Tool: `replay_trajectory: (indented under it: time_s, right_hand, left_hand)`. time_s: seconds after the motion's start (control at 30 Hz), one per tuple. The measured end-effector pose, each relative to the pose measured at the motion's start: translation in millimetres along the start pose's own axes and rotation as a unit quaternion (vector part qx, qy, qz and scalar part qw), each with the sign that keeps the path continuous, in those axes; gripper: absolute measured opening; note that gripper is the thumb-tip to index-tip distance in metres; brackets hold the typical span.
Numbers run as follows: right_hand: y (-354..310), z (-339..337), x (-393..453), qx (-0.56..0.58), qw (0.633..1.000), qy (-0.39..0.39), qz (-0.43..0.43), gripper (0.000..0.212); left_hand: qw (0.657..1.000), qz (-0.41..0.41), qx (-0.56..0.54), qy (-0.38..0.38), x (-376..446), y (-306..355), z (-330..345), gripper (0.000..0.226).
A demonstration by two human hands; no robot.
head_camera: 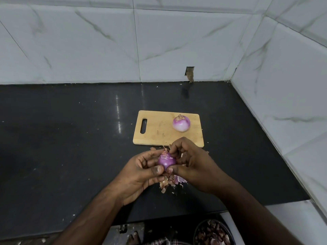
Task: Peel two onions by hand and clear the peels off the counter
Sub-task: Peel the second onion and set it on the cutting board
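Note:
A purple onion [166,161] is held above the black counter between both hands. My left hand [141,171] cups it from the left, thumb on its lower front. My right hand [192,162] holds it from the right, and its fingertips pinch a bit of skin at the onion's top. A peeled onion [181,123], white and purple, sits on the right part of the wooden cutting board [159,129]. Loose peels [170,183] lie on the counter under my hands, partly hidden by them.
The black counter [70,138] runs to white tiled walls at the back and right. Below its front edge, at the lower right, stands a dark bin [212,232] holding peels. A foot shows on the floor beside it.

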State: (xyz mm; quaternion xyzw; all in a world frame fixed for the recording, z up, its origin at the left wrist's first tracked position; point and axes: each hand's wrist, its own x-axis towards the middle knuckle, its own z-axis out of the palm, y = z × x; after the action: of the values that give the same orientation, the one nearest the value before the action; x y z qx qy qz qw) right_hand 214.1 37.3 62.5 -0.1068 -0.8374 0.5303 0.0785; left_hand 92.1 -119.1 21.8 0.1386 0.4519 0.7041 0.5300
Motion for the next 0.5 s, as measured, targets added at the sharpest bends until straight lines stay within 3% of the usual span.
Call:
replay_trajectory:
  time_s: [0.5]
  right_hand:
    - [1.9, -4.9, 5.5, -0.090, 0.995, -0.027, -0.021, 0.034]
  left_hand:
    - [0.999, 0.026, 0.012, 0.022, 2.2, -6.1, 6.7, 0.069]
